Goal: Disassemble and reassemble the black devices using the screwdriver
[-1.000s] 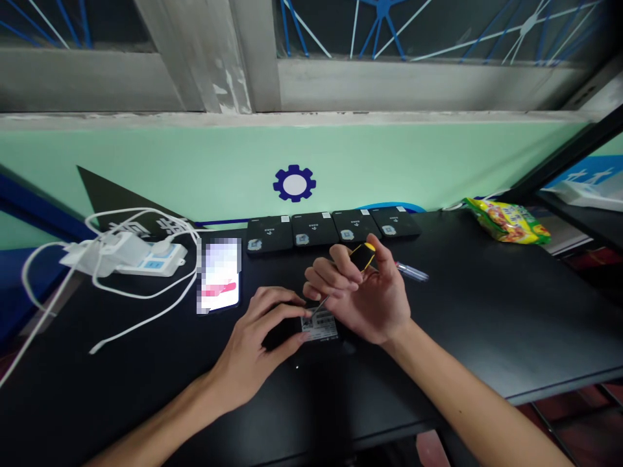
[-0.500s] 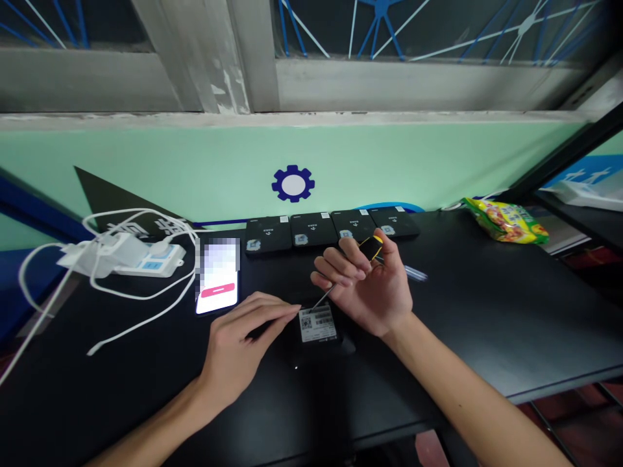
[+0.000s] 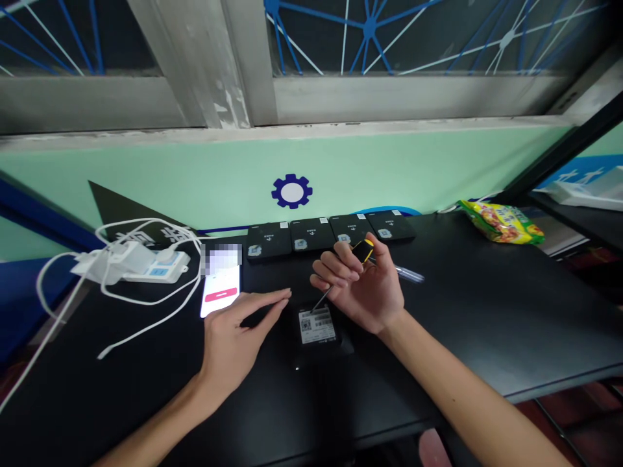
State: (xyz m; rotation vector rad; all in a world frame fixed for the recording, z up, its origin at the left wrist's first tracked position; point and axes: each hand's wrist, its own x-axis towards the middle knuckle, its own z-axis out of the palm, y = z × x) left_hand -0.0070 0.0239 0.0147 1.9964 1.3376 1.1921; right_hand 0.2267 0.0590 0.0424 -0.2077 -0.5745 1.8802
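Labelled box (image 3: 317, 328) flat on black desk (image 3: 487, 311), between the hands, screwdriver (image 3: 362, 251) tip at its far side. Right hand (image 3: 368, 287) wrapped round screwdriver. Left hand (image 3: 228, 340) in narrow pinch, apart from box; can't tell if gripping anything. Phone (image 3: 222, 280) just behind left hand. Four black boxes (image 3: 312, 235) in row near wall (image 3: 413, 168).

Dim light lends a sheen to the smooth black tabletop (image 3: 487, 324), while the glowing rectangular phone screen (image 3: 224, 279) is partly pixelated.

The screwdriver handle (image 3: 362, 251) is black and yellow.
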